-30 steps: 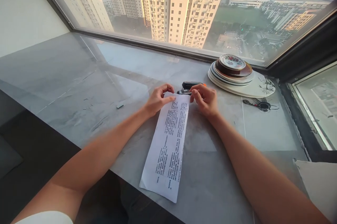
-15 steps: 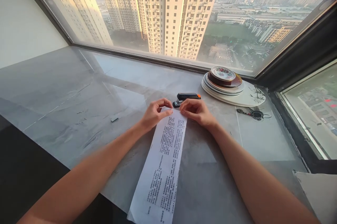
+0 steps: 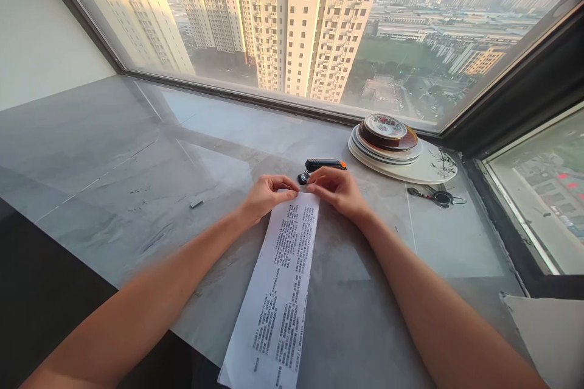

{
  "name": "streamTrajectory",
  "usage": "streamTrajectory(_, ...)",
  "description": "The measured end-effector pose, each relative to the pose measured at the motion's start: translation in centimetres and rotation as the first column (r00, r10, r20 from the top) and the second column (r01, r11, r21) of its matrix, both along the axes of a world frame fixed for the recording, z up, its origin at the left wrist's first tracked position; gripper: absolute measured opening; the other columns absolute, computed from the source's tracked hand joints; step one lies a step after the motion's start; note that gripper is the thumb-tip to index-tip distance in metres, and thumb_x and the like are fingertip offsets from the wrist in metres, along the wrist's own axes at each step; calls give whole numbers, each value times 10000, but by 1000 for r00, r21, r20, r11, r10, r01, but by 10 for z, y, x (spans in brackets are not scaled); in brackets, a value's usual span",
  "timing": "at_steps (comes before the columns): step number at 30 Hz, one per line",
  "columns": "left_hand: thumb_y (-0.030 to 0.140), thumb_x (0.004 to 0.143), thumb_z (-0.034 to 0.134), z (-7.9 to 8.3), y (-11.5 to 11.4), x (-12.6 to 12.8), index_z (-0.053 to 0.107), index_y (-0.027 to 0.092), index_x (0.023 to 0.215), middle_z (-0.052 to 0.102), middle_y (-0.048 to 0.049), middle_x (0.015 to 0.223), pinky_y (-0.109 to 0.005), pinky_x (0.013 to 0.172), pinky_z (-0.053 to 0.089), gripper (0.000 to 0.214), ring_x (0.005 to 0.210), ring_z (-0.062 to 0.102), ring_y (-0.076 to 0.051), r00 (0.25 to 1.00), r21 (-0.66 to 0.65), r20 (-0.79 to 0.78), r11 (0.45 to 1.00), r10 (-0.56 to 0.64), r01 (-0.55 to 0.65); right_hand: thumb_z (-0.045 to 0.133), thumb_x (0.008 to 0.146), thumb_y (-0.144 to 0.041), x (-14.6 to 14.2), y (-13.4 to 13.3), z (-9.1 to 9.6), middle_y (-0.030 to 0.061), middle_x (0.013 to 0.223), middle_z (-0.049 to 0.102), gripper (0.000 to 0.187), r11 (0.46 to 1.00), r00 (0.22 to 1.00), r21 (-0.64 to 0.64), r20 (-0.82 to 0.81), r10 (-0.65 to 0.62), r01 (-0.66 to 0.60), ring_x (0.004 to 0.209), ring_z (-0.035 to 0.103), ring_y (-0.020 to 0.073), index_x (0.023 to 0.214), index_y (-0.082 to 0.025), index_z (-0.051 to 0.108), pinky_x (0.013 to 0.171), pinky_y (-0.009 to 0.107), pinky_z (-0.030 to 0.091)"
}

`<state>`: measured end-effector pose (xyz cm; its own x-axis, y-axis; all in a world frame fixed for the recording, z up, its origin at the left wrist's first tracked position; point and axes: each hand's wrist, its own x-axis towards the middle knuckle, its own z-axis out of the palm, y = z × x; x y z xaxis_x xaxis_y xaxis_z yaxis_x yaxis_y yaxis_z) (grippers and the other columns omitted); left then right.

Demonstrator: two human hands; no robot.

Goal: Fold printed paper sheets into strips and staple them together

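Note:
A long strip of folded white paper [image 3: 278,291] with printed text runs from the bottom of the view up to my hands. My left hand [image 3: 269,197] pinches its far edge at the left corner, thumb against fingers. At the right corner of the same edge, my right hand [image 3: 335,191] is closed on the paper, thumb below the bent forefinger. Just beyond my fingers lies a black stapler [image 3: 323,165] with an orange end, partly hidden by my right hand. A small strip of staples [image 3: 196,204] rests to the left of my left hand.
Stacked plates [image 3: 387,139] stand by the window at the back right, on a large white oval board [image 3: 438,167]. In front of them lies a dark round object with a cord [image 3: 442,198]. A white sheet-like piece [image 3: 547,331] is at the lower right of the grey counter [image 3: 114,194].
My right hand has shifted slightly left, nearer my left hand, along the paper's far edge. The view has moved a little; the stapler and plates stay in place.

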<state>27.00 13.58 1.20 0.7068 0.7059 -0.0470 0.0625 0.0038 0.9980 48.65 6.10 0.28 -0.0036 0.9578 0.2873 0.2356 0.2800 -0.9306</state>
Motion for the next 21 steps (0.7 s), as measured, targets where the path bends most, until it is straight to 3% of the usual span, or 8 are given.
streamTrajectory(1, 322, 792, 763, 0, 0, 0, 763, 172, 894, 750, -56, 879, -243, 632, 523, 182, 747, 688, -155, 1000, 3, -13, 1000, 2, -2, 688, 919, -429, 0, 0, 0, 3, 696, 624, 221, 983, 986, 88, 24, -163, 160, 615, 557, 159, 932, -208, 677, 584, 306, 441)
streamTrajectory(3, 318, 790, 759, 1, 0, 0, 766, 175, 887, 754, -57, 893, -238, 620, 521, 173, 749, 691, -155, 999, 15, -40, 1000, -11, 11, 594, 972, -421, 1, 2, 0, 41, 847, 675, 214, 853, 874, 277, 78, -480, 443, 754, 604, 201, 999, -226, 677, 704, 359, 491)
streamTrajectory(5, 309, 793, 751, 1, -1, 0, 766, 177, 872, 756, -51, 882, -234, 622, 522, 154, 753, 693, -155, 998, 41, -63, 999, -27, 30, 538, 994, -397, 2, 6, -1, 84, 1132, 695, 237, 752, 743, 395, 214, -634, 528, 1030, 609, 270, 1127, -258, 677, 909, 461, 480)
streamTrajectory(6, 306, 797, 745, 1, -1, 0, 767, 180, 867, 757, -48, 878, -236, 632, 525, 146, 762, 695, -157, 997, 63, -74, 997, -30, 35, 515, 1003, -388, 2, 8, -2, 86, 1255, 672, 266, 759, 705, 408, 310, -638, 507, 1154, 572, 299, 1191, -279, 669, 996, 516, 434)
streamTrajectory(9, 299, 800, 738, 0, -1, 0, 774, 190, 862, 771, -47, 902, -255, 692, 544, 130, 827, 715, -176, 993, 161, -121, 987, -6, 26, 449, 1035, -405, 2, 15, -6, 68, 1361, 644, 330, 857, 706, 318, 486, -515, 406, 1285, 499, 328, 1284, -316, 647, 1099, 587, 324)
streamTrajectory(13, 283, 764, 778, -1, 0, -1, 768, 197, 898, 787, -57, 944, -286, 775, 558, 159, 943, 738, -218, 980, 216, -194, 976, 38, 4, 448, 1037, -502, 4, 14, -4, 70, 1180, 706, 369, 943, 849, 231, 423, -317, 237, 1165, 549, 291, 1191, -277, 695, 1065, 489, 395)
streamTrajectory(17, 327, 739, 827, 0, 2, -2, 719, 198, 940, 794, -61, 953, -292, 700, 551, 262, 846, 746, -213, 977, 119, -212, 993, 38, -12, 454, 1037, -535, 6, 9, 3, 62, 1117, 710, 387, 976, 928, 205, 343, -144, 76, 1116, 587, 263, 1070, -264, 727, 1062, 451, 415)
streamTrajectory(21, 375, 693, 877, 0, 2, -2, 715, 199, 905, 793, -62, 932, -300, 703, 544, 320, 830, 741, -215, 968, 84, -243, 995, 64, -45, 582, 976, -553, 4, 7, 7, 63, 1249, 675, 324, 980, 947, 196, 318, -43, -21, 1270, 547, 283, 1066, -279, 731, 1128, 469, 387)
